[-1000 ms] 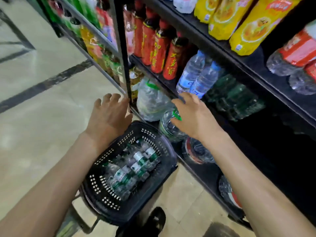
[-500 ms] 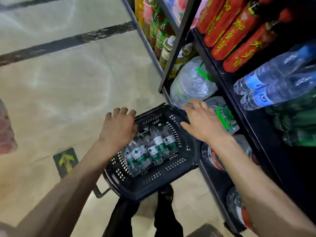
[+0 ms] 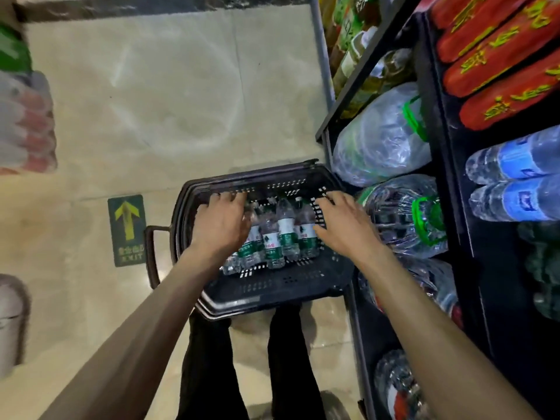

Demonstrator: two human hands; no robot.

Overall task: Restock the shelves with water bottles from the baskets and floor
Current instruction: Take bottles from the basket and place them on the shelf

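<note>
Standing over a basket [image 3: 272,286] on the floor [image 3: 181,101], the person has both legs [image 3: 209,365] planted just behind its near rim, so both arms can reach straight down into it. The basket sits tight against the foot of the shelf [image 3: 457,189], probably to keep the carry short. Its handle [image 3: 151,253] is folded out to the left, away from the opening. Inside it, the bottles [image 3: 285,234] lie side by side with caps pointing away, green-and-white labels up. None of these has reached the shelf yet. The left hand [image 3: 221,225] hovers over the leftmost bottles with fingers spread and loosely extended, holding nothing. It hides what lies beneath it, so contact cannot be judged. The right hand [image 3: 345,228] is likewise open, fingers stretched over the basket's right wall beside the last bottle. This pairing suggests a two-handed pick from opposite ends of the row. Motion blur softens both sets of fingertips. On the bottom shelf just beyond, large jugs [image 3: 381,137] with green handles fill the space. Higher tiers carry blue-labelled bottles [image 3: 521,165] and red bottles [image 3: 500,65], all cut off at the frame edge. No free slot for the basket's bottles can be made out. A green arrow sticker [image 3: 127,228] marks the floor to the left. The wrapped packs [image 3: 27,125] at the far left are too blurred to identify.
</note>
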